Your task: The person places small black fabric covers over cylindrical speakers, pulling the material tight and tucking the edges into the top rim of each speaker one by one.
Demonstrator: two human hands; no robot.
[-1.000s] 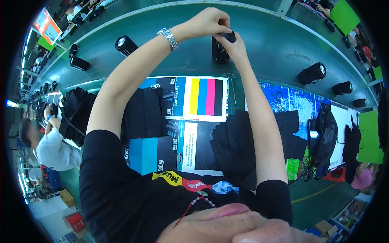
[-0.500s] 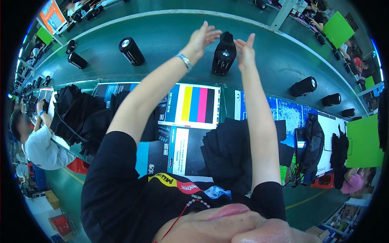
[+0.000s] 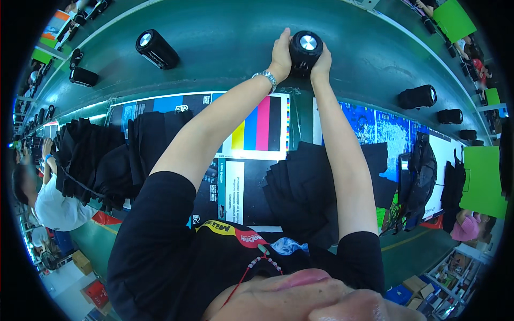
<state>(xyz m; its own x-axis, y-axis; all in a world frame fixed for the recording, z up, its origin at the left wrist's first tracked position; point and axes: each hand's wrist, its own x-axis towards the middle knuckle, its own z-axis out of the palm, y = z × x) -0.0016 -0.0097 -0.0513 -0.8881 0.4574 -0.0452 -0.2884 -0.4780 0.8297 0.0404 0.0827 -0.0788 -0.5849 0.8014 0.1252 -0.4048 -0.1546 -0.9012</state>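
Note:
On the far green surface, a black cylindrical speaker (image 3: 303,60) stands with its round silver end facing up. My left hand (image 3: 281,56) presses against its left side, and my right hand (image 3: 322,65) wraps round the right side. Between them both hands grip it; some fingers are hidden behind the cylinder. Nearer to me, beneath my right forearm, a fanned stack of black cloth pieces (image 3: 300,187) lies on the printed sheets (image 3: 267,128). A larger heap of black cloth (image 3: 101,155) lies left of my left arm.
More black speakers stand or lie along the green surface, one at left (image 3: 157,49) and one at right (image 3: 417,97). A black bag (image 3: 420,171) lies at right, near a green panel (image 3: 484,182). A co-worker in white (image 3: 59,203) sits at left.
My hands were spread apart beside a speaker with black cloth at its top; now they are closed on the speaker. The cloth no longer shows there. The whole view has shifted slightly.

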